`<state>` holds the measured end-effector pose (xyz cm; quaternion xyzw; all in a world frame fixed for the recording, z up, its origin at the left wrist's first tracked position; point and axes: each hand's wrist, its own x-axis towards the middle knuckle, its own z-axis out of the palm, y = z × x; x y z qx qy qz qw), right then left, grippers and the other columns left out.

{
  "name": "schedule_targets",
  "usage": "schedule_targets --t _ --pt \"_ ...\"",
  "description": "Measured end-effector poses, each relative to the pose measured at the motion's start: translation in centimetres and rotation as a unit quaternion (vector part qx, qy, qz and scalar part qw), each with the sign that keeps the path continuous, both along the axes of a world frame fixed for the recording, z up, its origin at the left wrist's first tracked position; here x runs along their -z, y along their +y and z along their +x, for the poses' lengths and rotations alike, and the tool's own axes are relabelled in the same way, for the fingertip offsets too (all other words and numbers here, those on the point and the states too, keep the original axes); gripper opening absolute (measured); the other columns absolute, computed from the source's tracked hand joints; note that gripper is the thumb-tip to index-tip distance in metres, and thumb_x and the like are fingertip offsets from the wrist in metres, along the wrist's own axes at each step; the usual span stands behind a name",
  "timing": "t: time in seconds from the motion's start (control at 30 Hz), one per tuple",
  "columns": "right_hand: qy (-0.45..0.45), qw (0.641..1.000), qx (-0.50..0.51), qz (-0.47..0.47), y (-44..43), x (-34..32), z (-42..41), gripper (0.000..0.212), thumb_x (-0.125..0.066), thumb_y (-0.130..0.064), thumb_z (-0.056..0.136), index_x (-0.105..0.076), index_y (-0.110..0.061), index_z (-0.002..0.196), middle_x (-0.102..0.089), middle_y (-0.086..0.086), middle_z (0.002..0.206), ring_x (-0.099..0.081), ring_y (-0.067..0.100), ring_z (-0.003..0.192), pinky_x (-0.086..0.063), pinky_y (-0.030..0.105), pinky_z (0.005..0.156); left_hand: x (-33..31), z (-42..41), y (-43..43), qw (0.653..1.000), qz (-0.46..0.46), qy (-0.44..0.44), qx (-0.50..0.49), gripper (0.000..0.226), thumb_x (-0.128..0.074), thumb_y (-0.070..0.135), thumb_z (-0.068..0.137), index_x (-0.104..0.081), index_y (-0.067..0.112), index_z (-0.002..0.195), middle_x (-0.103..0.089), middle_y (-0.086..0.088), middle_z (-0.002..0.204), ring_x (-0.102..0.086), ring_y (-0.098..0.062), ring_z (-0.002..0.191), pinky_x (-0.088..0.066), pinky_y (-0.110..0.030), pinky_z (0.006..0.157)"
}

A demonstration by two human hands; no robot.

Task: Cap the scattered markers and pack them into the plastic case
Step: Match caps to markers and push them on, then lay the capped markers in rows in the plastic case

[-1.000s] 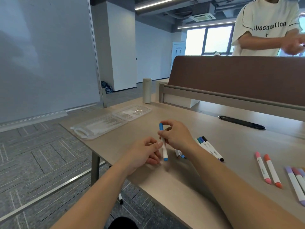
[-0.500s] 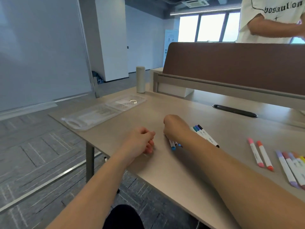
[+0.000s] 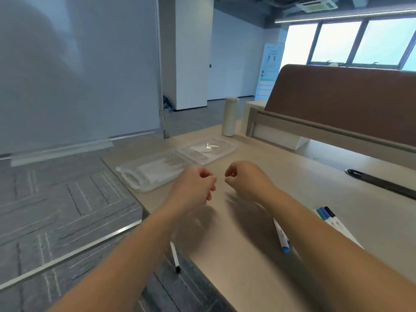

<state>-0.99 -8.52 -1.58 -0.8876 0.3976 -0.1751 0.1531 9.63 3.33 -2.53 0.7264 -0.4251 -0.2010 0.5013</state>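
The left hand (image 3: 198, 183) and right hand (image 3: 245, 180) hover, fingers curled, near the open case (image 3: 157, 170). A marker (image 3: 281, 238) lies beside the right forearm.

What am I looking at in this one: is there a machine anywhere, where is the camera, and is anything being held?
There is no machine here. A person wears one wide-angle camera on the head, so this single view looks forward and down along their own bare arms. The left hand and right hand hover over the desk with fingers curled, and nothing shows in either. Just beyond them lies the clear plastic case, opened flat. A blue-ended marker lies on the desk beside the right forearm, and a few more markers lie farther right, partly hidden by that arm. One black-tipped marker seems to lie on the floor past the desk edge. A white cylinder stands at the back.
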Motion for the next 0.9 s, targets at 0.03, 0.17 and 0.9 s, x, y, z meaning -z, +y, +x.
schedule_targets --t 0.03,0.17,0.9 --pt "-0.004 1.000 -0.003 0.011 -0.4 0.0 1.1 0.016 -0.062 -0.025 0.089 -0.070 -0.022 0.103 -0.068 -0.002 0.104 -0.061 0.016 0.092 -0.047 0.027 0.077 -0.5 1.1 -0.4 0.999 0.004 -0.030 -0.012 0.013 -0.056 0.021 0.096 -0.066 0.016 0.090 -0.070 -0.003 0.077 -0.060 -0.012 0.056 -0.050 -0.026 0.054" --pt "0.005 0.999 -0.012 0.043 -2.8 0.3 5.0 0.022 -0.058 -0.020 0.089 -0.068 -0.026 0.109 -0.068 -0.002 0.113 -0.062 0.019 0.103 -0.049 0.030 0.089 -1.3 5.2 -2.3 0.988 0.037 -0.137 -0.053 0.012 -0.060 0.020 0.092 -0.068 0.018 0.084 -0.068 0.001 0.071 -0.061 -0.012 0.062 -0.049 -0.027 0.062" --pt "0.086 0.987 -0.042 -0.130 -8.4 0.8 7.2 0.022 -0.058 -0.005 0.082 -0.072 -0.018 0.092 -0.065 0.004 0.097 -0.061 0.028 0.091 -0.049 0.031 0.074 0.9 9.8 -5.6 0.923 0.160 -0.342 -0.069 0.021 -0.059 0.015 0.089 -0.051 0.024 0.073 -0.057 0.003 0.078 -0.053 -0.020 0.076 -0.034 -0.029 0.059"
